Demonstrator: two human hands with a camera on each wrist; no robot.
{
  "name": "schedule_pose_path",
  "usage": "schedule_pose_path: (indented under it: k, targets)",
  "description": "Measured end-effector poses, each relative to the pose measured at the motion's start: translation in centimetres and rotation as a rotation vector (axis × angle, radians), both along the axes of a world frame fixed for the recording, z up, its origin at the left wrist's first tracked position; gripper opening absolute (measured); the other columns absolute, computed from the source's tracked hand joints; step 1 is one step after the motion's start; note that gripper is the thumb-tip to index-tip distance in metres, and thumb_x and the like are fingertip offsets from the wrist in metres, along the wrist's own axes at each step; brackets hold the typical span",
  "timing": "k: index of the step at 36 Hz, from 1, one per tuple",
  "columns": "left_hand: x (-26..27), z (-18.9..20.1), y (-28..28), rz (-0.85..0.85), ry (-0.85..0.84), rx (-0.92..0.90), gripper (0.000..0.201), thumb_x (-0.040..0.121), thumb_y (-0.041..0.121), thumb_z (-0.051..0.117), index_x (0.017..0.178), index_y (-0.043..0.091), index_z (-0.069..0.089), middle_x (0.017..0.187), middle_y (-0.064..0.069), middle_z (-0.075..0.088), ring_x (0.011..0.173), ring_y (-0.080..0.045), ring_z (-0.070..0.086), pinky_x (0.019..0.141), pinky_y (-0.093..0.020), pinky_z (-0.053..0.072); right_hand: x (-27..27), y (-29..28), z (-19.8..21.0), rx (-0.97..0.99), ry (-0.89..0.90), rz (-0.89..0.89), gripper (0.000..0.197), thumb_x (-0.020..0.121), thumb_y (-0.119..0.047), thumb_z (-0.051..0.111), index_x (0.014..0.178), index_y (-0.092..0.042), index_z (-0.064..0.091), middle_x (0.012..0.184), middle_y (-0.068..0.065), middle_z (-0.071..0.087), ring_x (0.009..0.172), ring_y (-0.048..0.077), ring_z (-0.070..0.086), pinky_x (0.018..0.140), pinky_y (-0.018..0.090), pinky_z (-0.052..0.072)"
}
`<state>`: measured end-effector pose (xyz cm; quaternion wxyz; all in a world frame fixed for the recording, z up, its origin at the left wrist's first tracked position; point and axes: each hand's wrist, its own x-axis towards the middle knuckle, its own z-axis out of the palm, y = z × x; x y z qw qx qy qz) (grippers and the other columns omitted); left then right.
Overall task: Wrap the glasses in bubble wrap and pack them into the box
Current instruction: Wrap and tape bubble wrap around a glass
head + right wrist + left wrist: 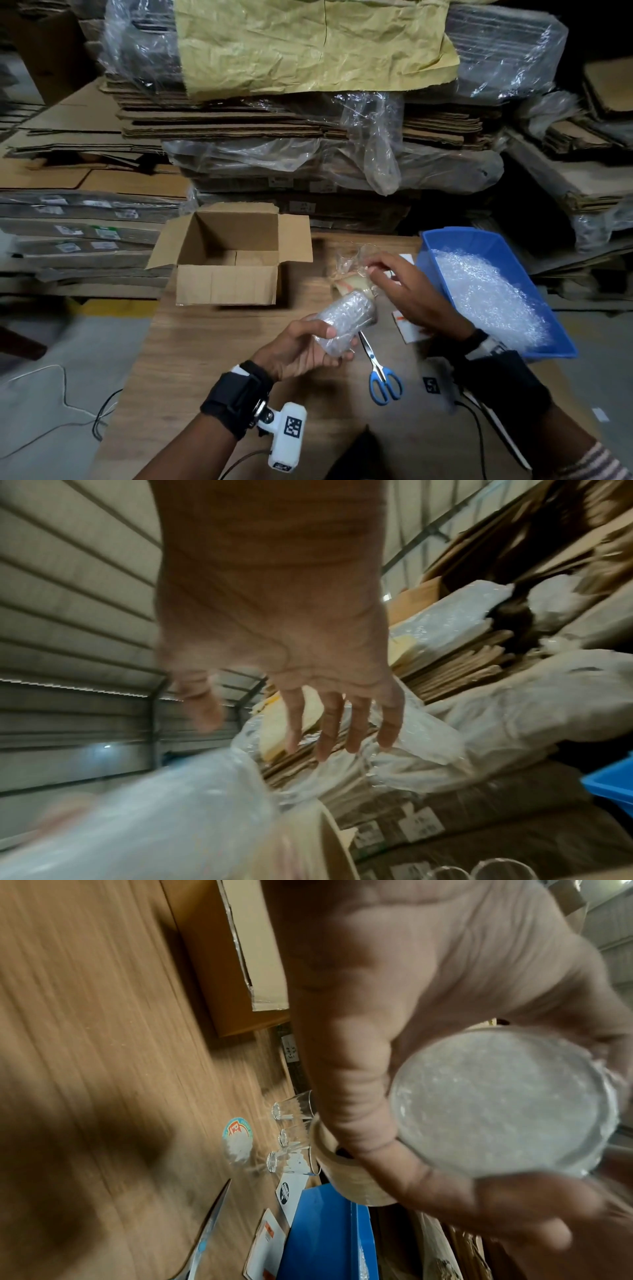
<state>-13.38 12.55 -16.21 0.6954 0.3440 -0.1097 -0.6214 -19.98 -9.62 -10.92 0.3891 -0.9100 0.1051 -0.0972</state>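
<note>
My left hand (334,342) grips a glass rolled in bubble wrap (344,320) and holds it tilted above the wooden table (212,359). Its round base (503,1107) fills the left wrist view. My right hand (380,277) hovers just beyond it with straight, spread fingers (329,731), holding nothing. Under that hand sit a roll of brown tape (352,286) and three bare glasses (294,1134). The open cardboard box (229,270) stands to the left, and I see nothing inside it.
A blue bin (445,246) full of bubble wrap stands at the table's right. Blue-handled scissors (382,373) lie near my left hand, with printed cards (407,329) beside them. Stacks of flattened cartons (274,123) rise behind the table. Cables trail off the near edge.
</note>
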Motion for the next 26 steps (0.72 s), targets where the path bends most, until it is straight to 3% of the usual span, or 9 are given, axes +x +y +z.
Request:
schedule_pose_path:
  k: [1,3,6,8,11,14,17,22,26]
  targets:
    - [0.1,0.0,0.0,0.0,0.004,0.006,0.085,0.064,0.027,0.09,0.134,0.003,0.048,0.1,-0.018,0.068,0.081,-0.024,0.069,0.062,-0.025,0.057,-0.5,0.0,0.6,-0.048,-0.025,0.103,0.041,0.089,-0.048,0.056,0.122,-0.026,0.065,0.122,-0.006,0.064,0.115,0.013,0.056,0.098,0.029,0.041]
    - [0.4,0.1,-0.1,-0.003,-0.004,0.036,0.075,0.069,0.028,0.083,0.131,0.001,0.051,0.098,-0.018,0.069,0.078,-0.022,0.068,0.06,-0.024,0.056,-1.5,0.4,1.2,-0.143,-0.016,0.335,0.066,0.082,-0.053,0.064,0.142,-0.029,0.052,0.142,-0.007,0.053,0.134,0.014,0.045,0.111,0.039,0.033]
    - [0.7,0.1,-0.3,0.004,-0.029,0.077,0.072,0.065,0.027,0.083,0.125,-0.003,0.057,0.095,-0.021,0.068,0.072,-0.022,0.068,0.055,-0.024,0.055,-2.5,2.2,0.8,-0.332,0.007,0.492,0.08,0.076,-0.053,0.06,0.15,-0.026,0.043,0.145,-0.003,0.048,0.14,0.019,0.038,0.117,0.045,0.024]
    - [0.9,0.2,-0.5,-0.01,-0.033,0.079,0.069,0.063,0.032,0.087,0.117,-0.003,0.064,0.095,-0.025,0.068,0.069,-0.023,0.068,0.054,-0.024,0.055,-2.4,3.3,-0.4,-0.545,0.002,0.507,0.08,0.073,-0.051,0.052,0.148,-0.023,0.043,0.139,0.002,0.05,0.134,0.024,0.041,0.114,0.05,0.026]
    - [1.0,0.2,-0.8,-0.032,-0.08,0.115,0.06,0.074,0.036,0.074,0.117,-0.003,0.061,0.095,-0.025,0.067,0.067,-0.023,0.065,0.052,-0.022,0.051,-1.7,4.1,-2.2,-0.704,-0.045,0.456,0.072,0.067,-0.05,0.06,0.133,-0.024,0.049,0.116,0.002,0.056,0.108,0.025,0.053,0.098,0.048,0.043]
    - [1.2,0.2,-0.8,-0.047,-0.196,0.187,0.063,0.079,0.044,0.063,0.121,-0.002,0.056,0.095,-0.02,0.068,0.066,-0.021,0.063,0.048,-0.02,0.044,-1.0,3.8,-3.3,-0.749,-0.081,0.423,0.074,0.058,-0.046,0.079,0.123,-0.024,0.051,0.102,0.001,0.059,0.091,0.023,0.057,0.08,0.039,0.048]
    - [1.2,0.6,-1.1,-0.053,-0.353,0.3,0.073,0.071,0.057,0.064,0.118,0.001,0.059,0.094,-0.015,0.07,0.066,-0.021,0.063,0.048,-0.02,0.046,-0.8,3.1,-4.3,-0.726,-0.055,0.409,0.075,0.052,-0.033,0.086,0.116,-0.022,0.048,0.091,0.002,0.061,0.08,0.024,0.06,0.068,0.035,0.048]
    - [0.7,0.7,-2.1,0.086,-0.48,0.352,0.084,0.073,0.073,0.062,0.119,0.003,0.063,0.1,-0.018,0.074,0.068,-0.023,0.067,0.054,-0.027,0.052,0.0,2.7,-4.2,-0.597,-0.011,0.388,0.052,0.065,-0.03,0.082,0.108,-0.017,0.055,0.088,0.004,0.064,0.076,0.028,0.062,0.067,0.037,0.05]
    - [0.7,0.8,-2.2,0.151,-0.435,0.323,0.075,0.074,0.065,0.07,0.116,0.004,0.062,0.095,-0.016,0.073,0.063,-0.021,0.062,0.053,-0.026,0.05,0.7,2.6,-3.6,-0.613,0.007,0.386,0.05,0.068,-0.033,0.08,0.109,-0.019,0.054,0.088,0.004,0.066,0.079,0.028,0.063,0.071,0.036,0.046]
